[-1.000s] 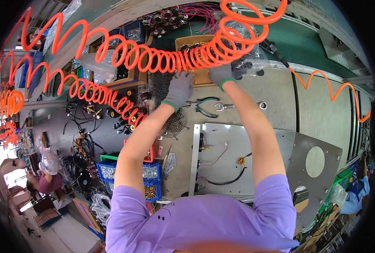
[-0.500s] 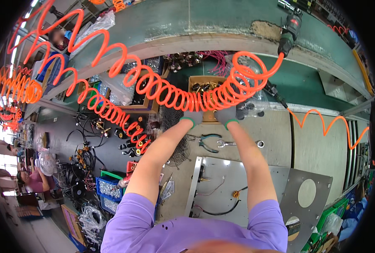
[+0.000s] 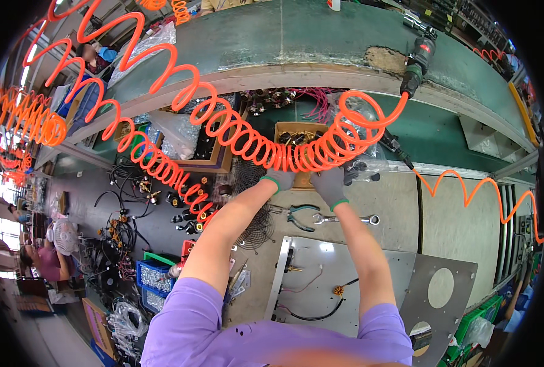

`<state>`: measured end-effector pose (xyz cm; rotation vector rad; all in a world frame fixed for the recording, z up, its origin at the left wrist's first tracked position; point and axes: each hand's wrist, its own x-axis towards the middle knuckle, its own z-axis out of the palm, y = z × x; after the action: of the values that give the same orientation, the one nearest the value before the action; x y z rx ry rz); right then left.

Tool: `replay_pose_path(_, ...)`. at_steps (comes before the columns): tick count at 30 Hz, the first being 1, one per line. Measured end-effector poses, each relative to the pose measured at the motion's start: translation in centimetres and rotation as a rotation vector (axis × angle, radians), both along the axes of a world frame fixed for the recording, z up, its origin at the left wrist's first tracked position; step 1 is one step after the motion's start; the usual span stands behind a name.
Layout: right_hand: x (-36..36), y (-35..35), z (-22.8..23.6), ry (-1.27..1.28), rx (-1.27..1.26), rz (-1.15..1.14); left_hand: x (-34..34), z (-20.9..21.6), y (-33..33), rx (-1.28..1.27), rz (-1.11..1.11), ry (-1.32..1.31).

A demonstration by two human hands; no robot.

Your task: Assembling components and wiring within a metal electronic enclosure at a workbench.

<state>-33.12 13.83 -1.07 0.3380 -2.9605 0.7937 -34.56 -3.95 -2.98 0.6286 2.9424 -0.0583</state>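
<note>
An open cardboard box (image 3: 301, 181) with dark and brass-coloured fittings (image 3: 298, 138) stands in front of me, partly behind a coiled orange air hose (image 3: 247, 137). My left hand (image 3: 280, 179), in a grey glove with a green cuff, is at the box's near left corner. At the near right side is my right hand (image 3: 329, 187), gloved the same way, its fingertips toward the box. The hose and the gloves' backs hide most of the fingers, so I cannot see whether either hand holds anything. Beside the right hand lies a clear plastic bag (image 3: 367, 166) with dark parts.
Pliers (image 3: 299, 217) and a combination wrench (image 3: 345, 219) lie nearer me, above a metal panel (image 3: 376, 263) with wires. A black wire guard (image 3: 255, 220) is left of them. The air tool (image 3: 417, 64) rests on the raised shelf (image 3: 321, 72). Blue bins (image 3: 156, 276) hold small hardware.
My right hand has drawn back slightly toward me, with more of its glove showing. The left hand stays near the box's corner. The whole view has shifted a little.
</note>
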Motion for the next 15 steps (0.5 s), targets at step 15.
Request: replay_pose_path(15, 5.5, 0.8, 2.9, 0.051, -0.537, 0.096, 1.9, 3.7, 0.3, 0.838, 0.261, -0.534)
